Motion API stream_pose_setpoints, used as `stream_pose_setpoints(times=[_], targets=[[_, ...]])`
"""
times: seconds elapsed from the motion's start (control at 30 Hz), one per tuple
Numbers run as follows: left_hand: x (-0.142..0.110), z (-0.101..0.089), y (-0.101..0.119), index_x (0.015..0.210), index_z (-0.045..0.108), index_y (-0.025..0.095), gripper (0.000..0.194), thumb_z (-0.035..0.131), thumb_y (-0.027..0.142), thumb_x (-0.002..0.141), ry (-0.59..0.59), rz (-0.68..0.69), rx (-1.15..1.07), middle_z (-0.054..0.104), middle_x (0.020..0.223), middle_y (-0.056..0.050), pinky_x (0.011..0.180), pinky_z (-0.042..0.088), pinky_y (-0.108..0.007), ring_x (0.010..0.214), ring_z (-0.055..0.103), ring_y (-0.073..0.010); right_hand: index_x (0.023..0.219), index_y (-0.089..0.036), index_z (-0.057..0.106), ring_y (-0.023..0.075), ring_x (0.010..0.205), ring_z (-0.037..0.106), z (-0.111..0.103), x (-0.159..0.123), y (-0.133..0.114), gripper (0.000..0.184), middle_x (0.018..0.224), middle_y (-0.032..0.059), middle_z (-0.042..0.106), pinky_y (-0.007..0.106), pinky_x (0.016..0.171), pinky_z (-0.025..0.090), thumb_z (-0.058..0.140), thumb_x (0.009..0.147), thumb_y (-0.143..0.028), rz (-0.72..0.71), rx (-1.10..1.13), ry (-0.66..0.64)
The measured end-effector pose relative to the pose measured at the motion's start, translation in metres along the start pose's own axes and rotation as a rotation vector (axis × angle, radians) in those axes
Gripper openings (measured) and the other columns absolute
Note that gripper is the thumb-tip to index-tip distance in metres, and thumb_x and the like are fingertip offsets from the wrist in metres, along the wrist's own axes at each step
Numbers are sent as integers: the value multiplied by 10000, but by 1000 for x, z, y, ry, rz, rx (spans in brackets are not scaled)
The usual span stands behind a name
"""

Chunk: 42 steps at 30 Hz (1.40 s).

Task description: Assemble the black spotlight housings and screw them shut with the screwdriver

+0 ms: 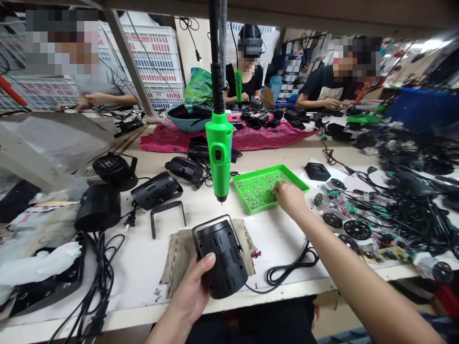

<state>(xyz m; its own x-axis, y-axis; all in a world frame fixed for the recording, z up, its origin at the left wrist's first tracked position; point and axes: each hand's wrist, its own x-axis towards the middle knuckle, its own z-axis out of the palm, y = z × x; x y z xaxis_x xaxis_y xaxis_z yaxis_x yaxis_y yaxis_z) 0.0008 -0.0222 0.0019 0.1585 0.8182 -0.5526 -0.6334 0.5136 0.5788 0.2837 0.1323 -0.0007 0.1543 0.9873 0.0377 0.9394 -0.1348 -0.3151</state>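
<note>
My left hand (195,286) is wrapped round a black cylindrical lamp housing (220,260) with slots in its side and a metal bracket. The housing leans over a beige cloth (179,253) near the table's front edge, its cord (294,267) trailing to the right. Over the green tray (251,208) of small screws, my right hand (289,198) has its fingers pinched together; whatever is between them is too small to make out. A green electric screwdriver (219,157) hangs point down above the housing.
More black lamp housings (156,190) and a loose bracket (168,208) lie to the left. Wired circuit parts and round LED boards (356,230) crowd the right side. Behind are a pink plastic sheet (172,138), a blue basket (190,124) and several people at work.
</note>
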Motion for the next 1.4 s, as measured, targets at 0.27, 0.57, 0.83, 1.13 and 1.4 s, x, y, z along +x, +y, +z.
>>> stream_pose_setpoints(times=[0.27,0.57,0.83,1.13,1.4], targets=[[8,-3,-2,1208,589,152,625,779,377,656,8,-36,29,728,1071,-135,922,501,-489,1066,638,-348,1123,-150,580,179,888,632,6,9,11,268,1078,66,621,370,761,548,563,926,-330,38,510,8],[4,6,1,1213,594,139,573,753,337,699,-67,-37,-21,730,1055,-155,904,512,-500,1027,660,-344,1102,-144,581,164,839,630,0,3,3,251,1038,56,623,342,719,550,571,922,-319,27,867,-2],[3,4,-2,1180,614,169,533,761,334,695,32,18,-15,746,1014,-97,908,521,-415,994,674,-289,898,-126,627,106,616,612,31,-80,-67,188,752,-13,638,266,595,532,604,904,-312,-141,938,-245],[6,5,-1,1195,601,173,500,723,332,737,44,-6,-24,726,1080,-101,943,506,-413,1042,656,-285,934,-145,647,145,705,656,40,-92,-76,157,814,19,697,311,686,529,602,866,-279,-153,906,-174],[3,3,2,1073,667,162,366,715,276,728,66,-15,-131,756,978,-85,990,478,-422,1069,647,-290,898,-202,651,199,763,639,29,-105,-64,160,848,55,688,313,693,490,518,844,-273,-168,718,-34]])
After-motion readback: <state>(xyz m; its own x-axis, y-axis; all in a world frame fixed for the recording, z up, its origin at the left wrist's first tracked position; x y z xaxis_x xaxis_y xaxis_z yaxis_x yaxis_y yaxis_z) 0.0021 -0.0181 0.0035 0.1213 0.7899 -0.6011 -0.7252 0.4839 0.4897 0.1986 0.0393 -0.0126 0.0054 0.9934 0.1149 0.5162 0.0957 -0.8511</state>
